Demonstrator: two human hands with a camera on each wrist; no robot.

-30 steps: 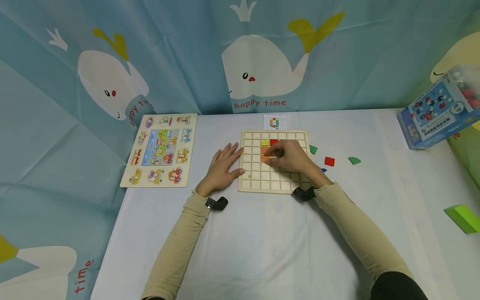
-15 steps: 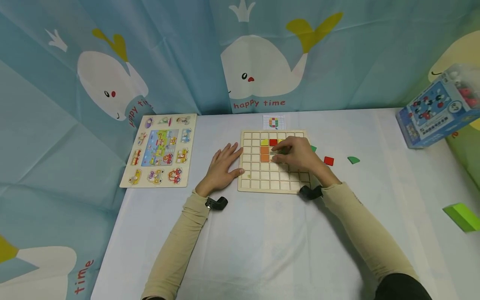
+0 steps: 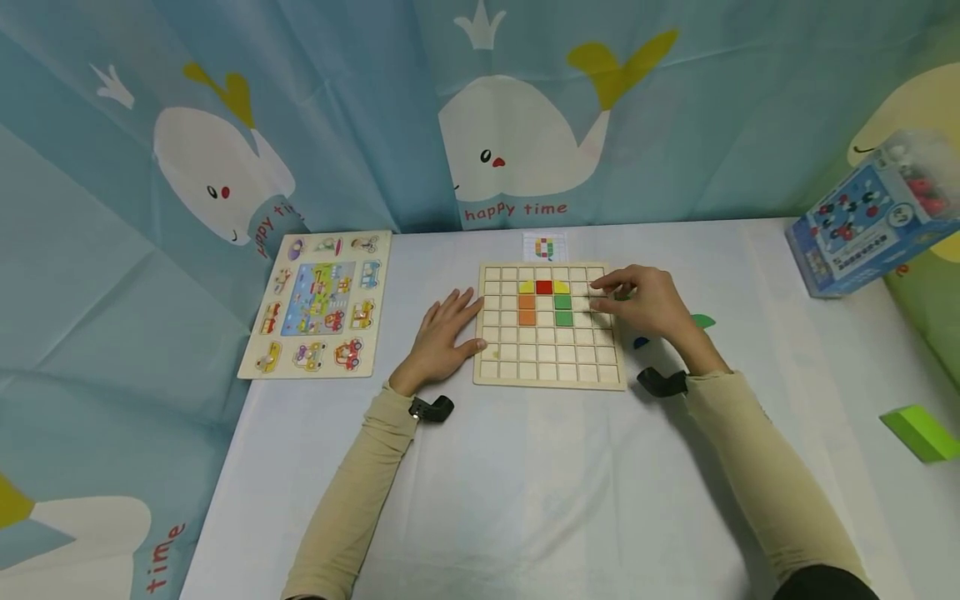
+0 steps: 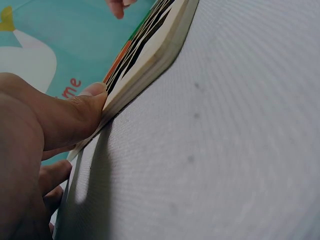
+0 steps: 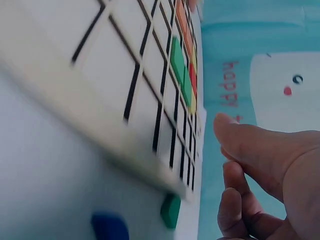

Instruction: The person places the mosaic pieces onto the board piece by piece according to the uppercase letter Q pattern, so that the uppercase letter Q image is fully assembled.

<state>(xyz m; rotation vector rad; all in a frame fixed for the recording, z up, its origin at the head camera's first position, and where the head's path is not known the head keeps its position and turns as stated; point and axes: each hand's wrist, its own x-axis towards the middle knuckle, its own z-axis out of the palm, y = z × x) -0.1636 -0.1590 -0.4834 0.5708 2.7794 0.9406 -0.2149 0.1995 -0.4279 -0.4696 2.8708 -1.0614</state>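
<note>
Fingers (image 5: 235, 175) of the right hand (image 3: 651, 304) stand a little apart from its thumb (image 5: 255, 142), nothing visible between, above the right edge of the wooden grid board (image 3: 527, 353). Just beyond that edge, below the fingers, a green piece (image 5: 171, 211) lies on the worktop (image 3: 540, 483); it looks light, stiff and smooth, best pinched by its sides. The left hand (image 3: 442, 342), fingers spread, touches the board's left edge.

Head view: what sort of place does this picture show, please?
Probably a children's play or learning corner, judging by the whale-printed sheet behind the white table, the picture puzzle and the wooden grid board with coloured tiles.
</note>
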